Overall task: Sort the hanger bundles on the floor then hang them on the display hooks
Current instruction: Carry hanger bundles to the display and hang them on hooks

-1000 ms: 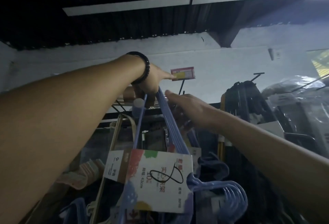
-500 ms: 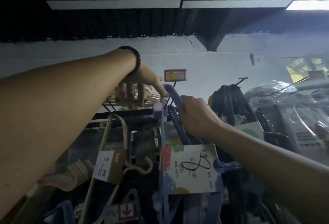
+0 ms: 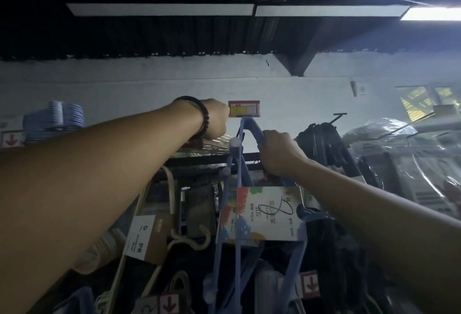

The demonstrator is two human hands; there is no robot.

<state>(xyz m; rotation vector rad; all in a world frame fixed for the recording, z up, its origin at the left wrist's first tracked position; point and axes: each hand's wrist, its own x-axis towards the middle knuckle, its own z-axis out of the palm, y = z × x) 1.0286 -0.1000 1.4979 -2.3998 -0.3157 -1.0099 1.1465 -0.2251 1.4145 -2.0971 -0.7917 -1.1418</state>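
A bundle of blue plastic hangers [image 3: 245,179] with a colourful card sleeve [image 3: 264,214] hangs in the middle. My right hand [image 3: 279,154] grips its hook necks, and the hook tops sit just under the red and yellow price tag [image 3: 244,108] at the tip of a display hook. My left hand [image 3: 214,119], with a black bracelet on the wrist, is raised just left of that tag. Its fingers curl down over the tops of beige hangers [image 3: 214,143] on the rack; the fingertips are mostly hidden.
Black hangers [image 3: 321,139] hang right of the blue bundle, with plastic-wrapped goods [image 3: 399,164] beyond. More blue hangers [image 3: 59,116] hang at upper left. A beige bundle with a brown and white card [image 3: 147,239] dangles lower left. Red arrow tags [image 3: 310,286] hang below.
My right hand has closed on the blue bundle's hooks and lifted them up under the price tag. My left hand has let the bundle go and moved onto the beige hangers.
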